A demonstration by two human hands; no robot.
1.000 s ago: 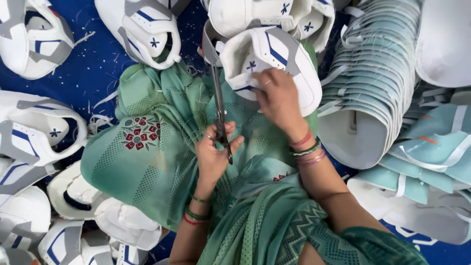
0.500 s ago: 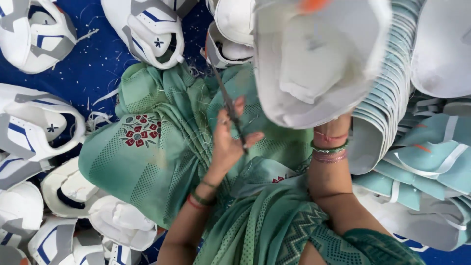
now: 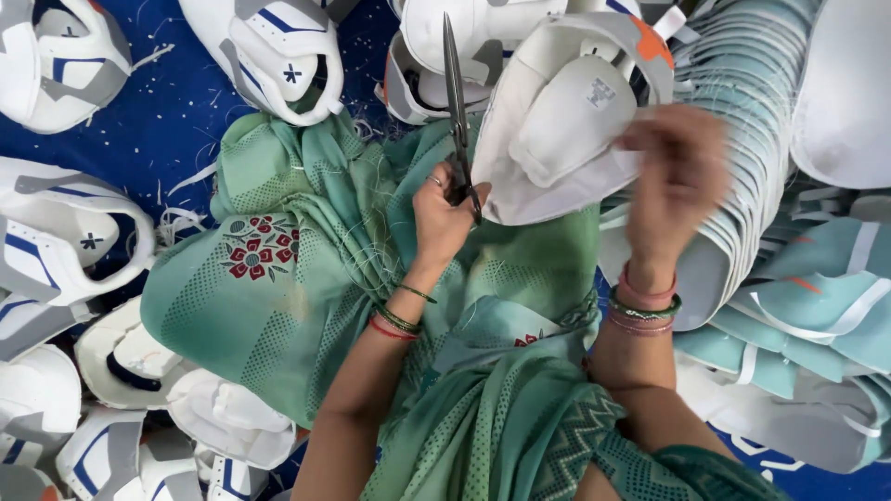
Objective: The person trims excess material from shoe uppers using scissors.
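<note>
- Since the half-second-earlier view, the white shoe upper (image 3: 566,121) had dropped from close before the camera to lap height, its pale inner lining and small label turned up, and the scissors (image 3: 455,102) had swung from a slant to nearly upright, tips pointing away from the person.
- Left hand (image 3: 444,215) was clamped around the scissor handles; the blades looked closed or almost closed, lying just beside the upper's left edge, which suggested trimming along that edge was in hand.
- Right hand (image 3: 670,181) was blurred with motion at the upper's right side; it seemed to grip or turn the piece, though whether the fingers were closed on it could not be told.
- Both wrists carried bangles, and the hands were apart, with the upper between them.
- Under the hands lay the green garment (image 3: 306,278) over the person's lap, with a red flower patch and loose threads on it.
- Left of the lap, finished white-and-grey uppers (image 3: 65,241) lay scattered on a blue cloth (image 3: 167,111) strewn with thread snippets.
- To the right, a tight stack of pale teal pieces (image 3: 770,111) crowded close against the right hand, leaving little room there.
</note>
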